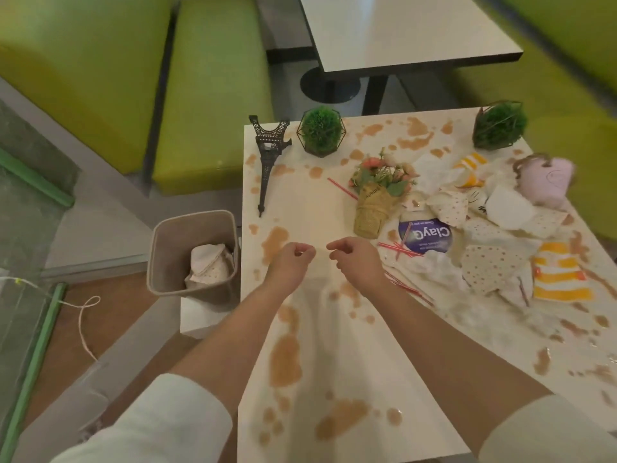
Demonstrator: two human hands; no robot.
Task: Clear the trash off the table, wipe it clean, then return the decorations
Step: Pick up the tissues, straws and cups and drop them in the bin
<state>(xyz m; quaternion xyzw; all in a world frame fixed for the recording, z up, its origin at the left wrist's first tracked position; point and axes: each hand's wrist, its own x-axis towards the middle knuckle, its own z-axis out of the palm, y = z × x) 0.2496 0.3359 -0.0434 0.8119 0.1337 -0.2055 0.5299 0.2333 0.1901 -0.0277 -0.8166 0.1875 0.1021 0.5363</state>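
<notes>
Brown spills cover the white table almost everywhere, from the near edge up to the far corners. From the head camera I see my left hand and my right hand side by side above the middle of the table, close to each other but not touching. Both have the fingers loosely curled and both hold nothing.

To the right of my right hand lies the trash pile — crumpled dotted paper, white napkins and yellow-striped wrappers, with a purple "Clay" packet at its left edge. Thin red straws lie beside the packet and near my right wrist, and one more straw is alone beside the flower bouquet. The bouquet, in a burlap wrap, lies tilted just left of the pile.

At the far left corner a dark Eiffel Tower model lies on its side, its tip pointing toward me. Next to it stands a green plant ball in a wire frame, and a second plant ball stands at the far right corner. A pale pink heart cushion rests at the right edge, touching the pile.

Left of the table, on a low white stand, is a beige trash bin — crumpled dotted paper is already inside.
</notes>
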